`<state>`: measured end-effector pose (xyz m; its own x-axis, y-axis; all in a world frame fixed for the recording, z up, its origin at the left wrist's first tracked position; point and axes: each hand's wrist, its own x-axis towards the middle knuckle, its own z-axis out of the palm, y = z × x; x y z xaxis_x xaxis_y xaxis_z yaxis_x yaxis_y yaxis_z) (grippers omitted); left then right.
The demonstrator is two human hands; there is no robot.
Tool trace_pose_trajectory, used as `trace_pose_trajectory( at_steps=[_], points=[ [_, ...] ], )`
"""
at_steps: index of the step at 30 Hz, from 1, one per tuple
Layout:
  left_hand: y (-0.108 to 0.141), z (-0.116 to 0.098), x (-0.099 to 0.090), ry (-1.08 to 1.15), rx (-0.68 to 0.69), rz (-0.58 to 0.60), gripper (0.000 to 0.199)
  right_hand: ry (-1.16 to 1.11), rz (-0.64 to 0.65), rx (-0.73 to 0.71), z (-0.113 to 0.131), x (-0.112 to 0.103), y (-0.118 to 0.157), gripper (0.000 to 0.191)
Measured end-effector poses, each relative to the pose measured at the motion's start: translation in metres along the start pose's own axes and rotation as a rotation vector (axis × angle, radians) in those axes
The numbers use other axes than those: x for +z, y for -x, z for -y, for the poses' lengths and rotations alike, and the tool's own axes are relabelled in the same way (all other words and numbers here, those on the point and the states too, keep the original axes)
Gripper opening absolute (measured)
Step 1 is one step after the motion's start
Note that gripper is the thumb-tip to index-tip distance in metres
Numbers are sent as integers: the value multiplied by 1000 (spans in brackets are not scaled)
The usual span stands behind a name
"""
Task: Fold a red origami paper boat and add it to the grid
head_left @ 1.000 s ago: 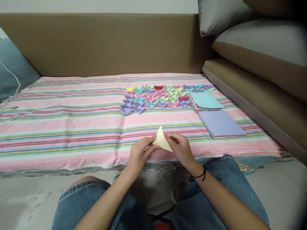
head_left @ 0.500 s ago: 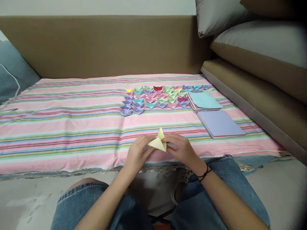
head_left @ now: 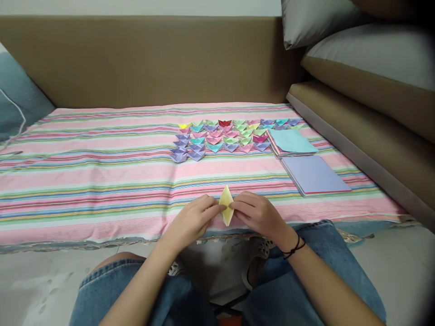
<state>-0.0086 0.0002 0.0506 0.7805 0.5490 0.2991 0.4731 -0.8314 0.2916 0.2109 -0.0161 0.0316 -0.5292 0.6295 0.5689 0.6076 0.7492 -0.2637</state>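
A pale yellow folded paper boat (head_left: pixel 226 194) is held upright, its pointed ends facing away from me and toward me, above the near part of the striped cloth. My left hand (head_left: pixel 195 218) pinches its left side, with thumb and index finger pressing at the middle. From the right, my right hand (head_left: pixel 260 213) grips the opposite side, its fingertips meeting the left ones near the centre. Beyond my hands, several small folded paper boats (head_left: pixel 214 140) in purple, pink, green, blue, red and yellow stand in rows.
A stack of light blue paper (head_left: pixel 294 142) and a stack of lavender paper (head_left: pixel 316 175) lie to the right. The striped cloth (head_left: pixel 84 181) covers the seat. Brown and grey cushions (head_left: pixel 367 68) pile up at the right, and a brown backrest (head_left: pixel 152 63) rises behind.
The yellow paper boat has turned from a sideways, angled pose to a narrow upright diamond. My fingers have moved in to its middle from both sides.
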Motion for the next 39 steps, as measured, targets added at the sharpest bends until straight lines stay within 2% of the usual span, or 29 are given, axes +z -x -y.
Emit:
trace_pose_trajectory(
  at_steps=[6,12,14,17,19,22,29,33,39],
  points=[
    [4,-2,3,-11,-34,-65,24,-28,-21,-27,2,-2,3,17],
    [1,-5,6,296,-132,-214,13,-150,-70,55,4,-3,4,11],
    [-2,-10,10,453,-253,-305,9,-268,-131,165,7,-2,2,2],
    [-8,-17,18,804,-530,-414,16,-508,-224,405,14,3,-2,11],
    [-10,-19,23,1022,-668,-437,20,-686,-243,557,17,8,-4,15],
    [-13,-19,27,1185,-769,-439,25,-877,-247,709,17,15,-6,20],
    [-14,-17,29,1301,-821,-444,30,-1061,-257,849,14,19,-7,35],
    [-13,-16,30,1293,-826,-500,29,-1164,-202,887,14,18,-8,41],
    [-16,-15,26,1304,-755,-511,24,-1096,-203,867,13,20,-7,38]
  ],
)
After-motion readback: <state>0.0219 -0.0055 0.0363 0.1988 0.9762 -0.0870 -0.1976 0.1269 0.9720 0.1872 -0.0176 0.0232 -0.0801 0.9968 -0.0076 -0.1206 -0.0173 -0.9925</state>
